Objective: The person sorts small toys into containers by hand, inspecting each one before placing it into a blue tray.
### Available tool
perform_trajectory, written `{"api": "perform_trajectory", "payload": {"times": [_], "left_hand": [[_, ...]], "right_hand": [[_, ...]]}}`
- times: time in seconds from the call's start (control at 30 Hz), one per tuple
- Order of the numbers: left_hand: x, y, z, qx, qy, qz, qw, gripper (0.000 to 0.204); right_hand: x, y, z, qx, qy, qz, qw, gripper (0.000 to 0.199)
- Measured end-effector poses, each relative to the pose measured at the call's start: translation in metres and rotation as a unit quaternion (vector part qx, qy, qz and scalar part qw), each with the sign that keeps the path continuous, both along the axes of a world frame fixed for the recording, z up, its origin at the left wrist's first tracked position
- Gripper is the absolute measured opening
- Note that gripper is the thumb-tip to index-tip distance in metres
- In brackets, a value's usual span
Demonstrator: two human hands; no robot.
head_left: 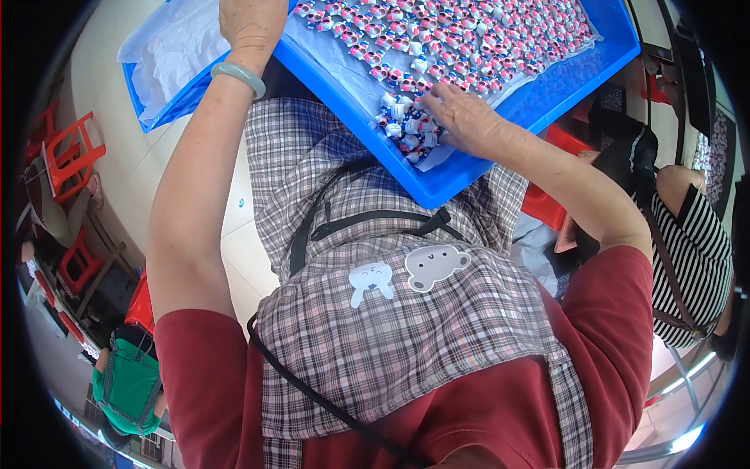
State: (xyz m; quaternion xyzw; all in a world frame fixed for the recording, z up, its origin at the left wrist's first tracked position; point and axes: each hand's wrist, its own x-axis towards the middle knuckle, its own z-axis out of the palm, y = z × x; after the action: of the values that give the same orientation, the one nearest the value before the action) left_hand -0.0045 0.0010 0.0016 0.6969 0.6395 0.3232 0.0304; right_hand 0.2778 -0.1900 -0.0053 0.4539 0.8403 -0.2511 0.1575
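Right hand (462, 117) fingers curled among loose figurines (406, 129) at tray (539, 102) corner, grasp unclear; left hand (251, 23) fingers hidden past tray edge. Risk: sweep pushes figurines over near rim.

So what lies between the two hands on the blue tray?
In the head view, between the left hand and right hand lies the blue tray's clear liner and rows of small red, white and blue pieces.
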Motion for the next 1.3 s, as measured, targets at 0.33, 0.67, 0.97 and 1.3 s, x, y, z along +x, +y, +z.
{"api": "perform_trajectory", "payload": {"times": [0.33,0.67,0.97,1.3], "left_hand": [[0.0,0.0,-0.005,0.004,0.0,-0.004,1.0,0.034],[-0.019,0.008,-0.001,-0.055,0.001,0.0,0.999,0.038],[-0.021,0.006,-0.03,-0.002,-0.095,-0.053,0.994,0.043],[-0.013,0.004,0.001,-0.083,0.003,-0.012,0.997,0.041]], "right_hand": [[-0.047,-0.009,-0.012,0.055,-0.007,0.102,0.993,0.09],[-0.048,0.009,-0.023,-0.002,0.034,0.109,0.993,0.106],[-0.041,-0.002,-0.068,-0.031,0.196,0.061,0.978,0.095],[-0.058,0.008,-0.053,-0.129,0.178,-0.029,0.975,0.067]]}}
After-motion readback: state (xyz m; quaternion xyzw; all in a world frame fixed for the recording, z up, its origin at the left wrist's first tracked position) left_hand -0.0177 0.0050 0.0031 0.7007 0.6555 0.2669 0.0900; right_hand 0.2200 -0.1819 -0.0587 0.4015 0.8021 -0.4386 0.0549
